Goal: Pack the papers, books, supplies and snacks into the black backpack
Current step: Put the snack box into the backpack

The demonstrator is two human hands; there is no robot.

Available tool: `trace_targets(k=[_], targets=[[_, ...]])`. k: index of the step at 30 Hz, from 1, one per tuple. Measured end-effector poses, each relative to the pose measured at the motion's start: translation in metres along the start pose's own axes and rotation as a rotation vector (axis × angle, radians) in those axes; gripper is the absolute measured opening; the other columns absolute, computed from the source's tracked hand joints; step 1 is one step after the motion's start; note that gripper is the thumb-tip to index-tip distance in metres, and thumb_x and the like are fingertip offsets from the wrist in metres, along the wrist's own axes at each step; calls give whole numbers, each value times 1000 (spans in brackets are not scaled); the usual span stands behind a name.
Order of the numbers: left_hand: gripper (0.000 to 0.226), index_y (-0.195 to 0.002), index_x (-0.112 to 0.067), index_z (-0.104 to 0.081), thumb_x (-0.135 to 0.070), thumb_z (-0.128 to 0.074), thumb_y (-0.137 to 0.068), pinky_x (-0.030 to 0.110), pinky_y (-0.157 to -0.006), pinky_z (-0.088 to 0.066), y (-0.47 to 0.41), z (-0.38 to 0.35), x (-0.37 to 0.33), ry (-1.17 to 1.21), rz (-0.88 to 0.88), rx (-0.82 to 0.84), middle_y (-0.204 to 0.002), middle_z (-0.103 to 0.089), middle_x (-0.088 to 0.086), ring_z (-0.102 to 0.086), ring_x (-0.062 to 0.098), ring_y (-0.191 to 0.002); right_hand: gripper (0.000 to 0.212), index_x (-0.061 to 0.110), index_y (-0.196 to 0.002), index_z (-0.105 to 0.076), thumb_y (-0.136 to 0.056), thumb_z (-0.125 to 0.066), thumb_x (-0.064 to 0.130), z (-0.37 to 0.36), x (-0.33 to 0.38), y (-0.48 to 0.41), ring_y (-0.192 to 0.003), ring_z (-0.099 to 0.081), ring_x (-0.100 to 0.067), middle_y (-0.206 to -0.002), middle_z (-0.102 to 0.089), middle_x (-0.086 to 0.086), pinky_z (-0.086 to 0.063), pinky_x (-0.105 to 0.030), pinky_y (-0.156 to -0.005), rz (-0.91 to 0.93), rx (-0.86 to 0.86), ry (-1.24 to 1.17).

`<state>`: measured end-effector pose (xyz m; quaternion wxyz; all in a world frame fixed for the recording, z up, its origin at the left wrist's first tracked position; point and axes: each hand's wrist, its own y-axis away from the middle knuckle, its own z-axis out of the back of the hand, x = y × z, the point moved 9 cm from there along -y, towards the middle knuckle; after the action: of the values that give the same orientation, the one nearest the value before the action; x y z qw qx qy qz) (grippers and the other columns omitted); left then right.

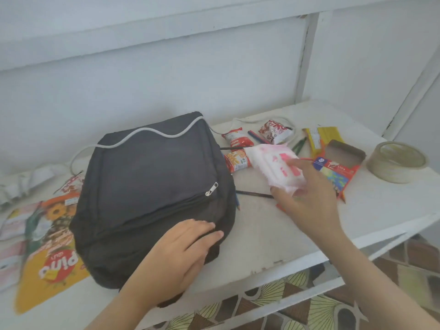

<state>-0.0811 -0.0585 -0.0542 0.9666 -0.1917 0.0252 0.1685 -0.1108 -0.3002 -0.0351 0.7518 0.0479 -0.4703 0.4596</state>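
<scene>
I see black fabric backpack (147, 186) lying flat, centre-left on white table (273, 236). Left grip (183, 248) rests on its lower front, fingers straight. Right grip (309, 198) pinches pink-white plastic packet (276, 163) just right of pack. Red snack bags (238, 159), orange coloured-pencil box (338, 172) & beige tape roll (396, 161) lie farther right; yellow magazine (50, 270) at pack's left edge.

Backpack (152, 186) lies on the table (273, 234), snacks (238, 148) right, books (47, 246) left.
</scene>
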Motion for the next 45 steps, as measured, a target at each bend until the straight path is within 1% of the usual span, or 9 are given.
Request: trace_targets(k=[8,14,17,22,25,30,34,40,45], targets=[[39,-131,-20,-49,-18,-36,-94,25,-112,-26,10,14,13,52,-19,66,-128,-57,-6,-49,8,-123,59,22,-121,-54,-67,-70,40,-33,2,91,-100,-51,-36,-115,-57,-13,-40,-45,-82,-73,-74,389],[73,-131,-19,-42,7,-71,-70,28,-112,-26,16,15,22,-102,-148,29,-126,-61,-6,-51,10,-123,59,24,-123,-53,-68,-67,41,-38,2,114,-109,-48,-38,-125,-53,-15,-40,-49,-89,-129,-132,461],[44,-131,-16,-45,-5,-52,-89,29,-113,-25,33,25,17,-187,-376,-104,-124,-62,2,-47,16,-123,60,24,-124,-51,-69,-59,45,-41,2,116,-113,-46,-36,-128,-51,-14,-39,-48,-91,-157,-141,445],[31,-118,-10,-53,-8,-55,-87,36,-100,-37,45,43,37,-381,-574,-248,-90,-70,9,-56,23,-94,61,24,-124,-50,-72,-47,54,-43,-1,119,-114,-46,-35,-130,-50,-12,-39,-47,-93,-178,-139,467],[30,-115,-8,-57,-26,-51,-91,35,-87,-41,28,47,69,-448,-473,-151,-96,-70,8,-64,26,-91,59,25,-124,-50,-71,-55,49,-43,-2,119,-114,-46,-35,-129,-51,-10,-37,-46,-93,-177,-130,471],[77,-130,-10,-51,-60,-63,-73,32,-86,-40,15,47,114,-416,-144,84,-92,-68,4,-54,21,-91,60,25,-125,-50,-71,-52,51,-45,2,119,-116,-45,-34,-130,-51,-9,-36,-47,-95,-195,-146,474],[85,-145,-26,-22,-40,-71,-77,31,-87,-45,8,48,131,-132,114,216,-118,-65,-1,-61,21,-104,60,23,-126,-49,-73,-53,51,-47,4,120,-116,-45,-34,-130,-50,-10,-37,-47,-96,-210,-147,486],[75,-122,-61,-22,-24,-68,-76,42,-100,-43,-20,77,182,555,396,337,-119,-63,10,-63,24,-105,57,22,-128,-48,-78,-64,44,-51,4,120,-119,-42,-35,-134,-47,-11,-34,-47,-98,-232,-138,493],[80,-140,-58,0,-10,-45,-94,41,-87,-45,-35,78,180,-135,179,131,-142,-44,7,-54,30,-116,56,22,-127,-49,-78,-66,42,-54,8,120,-118,-42,-36,-132,-49,-12,-34,-47,-98,-240,-151,500]])
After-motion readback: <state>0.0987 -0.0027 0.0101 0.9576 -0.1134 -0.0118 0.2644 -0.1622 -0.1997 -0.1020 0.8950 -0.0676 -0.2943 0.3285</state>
